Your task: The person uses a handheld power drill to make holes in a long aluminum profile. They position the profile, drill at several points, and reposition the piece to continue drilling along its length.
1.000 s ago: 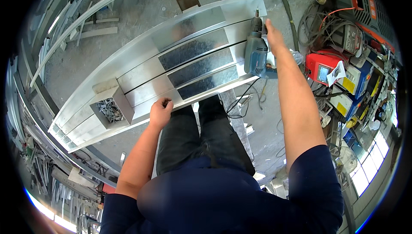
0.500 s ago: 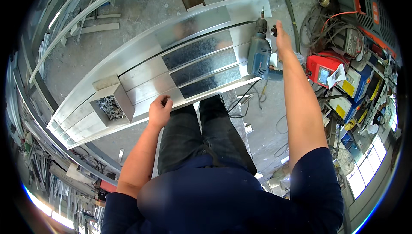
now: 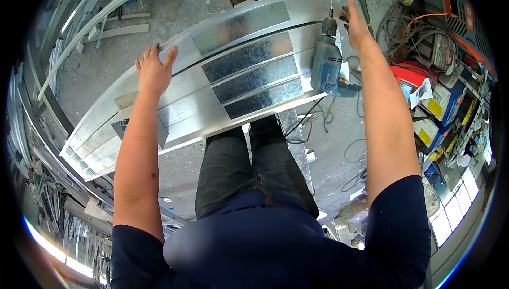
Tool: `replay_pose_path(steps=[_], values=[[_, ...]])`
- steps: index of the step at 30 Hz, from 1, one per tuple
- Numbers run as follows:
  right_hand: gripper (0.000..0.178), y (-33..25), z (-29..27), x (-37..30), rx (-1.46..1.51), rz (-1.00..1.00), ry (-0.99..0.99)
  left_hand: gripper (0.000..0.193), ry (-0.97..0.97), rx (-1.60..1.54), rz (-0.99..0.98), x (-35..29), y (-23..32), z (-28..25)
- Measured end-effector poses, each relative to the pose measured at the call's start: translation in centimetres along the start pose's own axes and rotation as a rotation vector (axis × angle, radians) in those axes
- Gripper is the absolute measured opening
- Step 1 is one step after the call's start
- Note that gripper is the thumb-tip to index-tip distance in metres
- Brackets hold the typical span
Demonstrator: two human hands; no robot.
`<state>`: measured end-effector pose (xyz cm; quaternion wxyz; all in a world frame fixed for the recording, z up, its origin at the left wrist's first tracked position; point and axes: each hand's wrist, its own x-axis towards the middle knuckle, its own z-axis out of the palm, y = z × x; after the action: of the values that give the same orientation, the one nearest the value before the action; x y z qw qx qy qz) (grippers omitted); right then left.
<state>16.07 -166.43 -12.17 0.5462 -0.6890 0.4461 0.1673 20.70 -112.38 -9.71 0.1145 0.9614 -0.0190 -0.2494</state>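
Observation:
A long silvery metal panel [image 3: 185,110], curved along its far edge, lies across in front of me with several dark shiny strips [image 3: 254,81] on it. At its far edge, left of the middle, is my left hand [image 3: 154,72], fingers spread and holding nothing. My right hand [image 3: 358,27] is by the panel's right end, fingers apart; whether it touches the edge I cannot tell. Just left of that hand a blue-grey power drill [image 3: 325,66] lies on the panel, its bit pointing away from me. My left forearm hides most of a metal box [image 3: 162,132] on the panel's left part.
A cable [image 3: 305,122] trails from the drill's near end. At right stand a red machine [image 3: 407,75], tangled cables [image 3: 389,37] and a cluttered bench. Metal offcuts [image 3: 122,32] lie on the floor at far left, beside a long curved bar [image 3: 114,9].
My left hand has moved from the panel's near edge to its far edge, and its fingers have spread. My right hand has shifted slightly farther away. The screws in the box are now mostly covered.

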Motion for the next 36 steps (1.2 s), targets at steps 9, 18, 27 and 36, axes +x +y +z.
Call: replay_pose_path(steps=[9,18,27,36], values=[[0.094,1.3,-0.6,2.3,-0.052,0.031,0.018,0.088,-0.039,0.041,0.058,-0.5,0.4,-0.4],[0.09,0.4,0.0,-1.3,0.012,-0.121,0.139,0.072,0.165,0.04,0.189,-2.0,0.1,0.5],[0.039,2.0,2.5,-16.9,-0.248,-0.15,0.17,0.036,-0.098,-0.596,-0.208,-13.3,3.7,3.9],[0.047,13.1,9.8,-23.5,-0.454,-0.057,0.064,0.054,-0.315,-0.696,-0.343,-20.5,6.2,9.6]])
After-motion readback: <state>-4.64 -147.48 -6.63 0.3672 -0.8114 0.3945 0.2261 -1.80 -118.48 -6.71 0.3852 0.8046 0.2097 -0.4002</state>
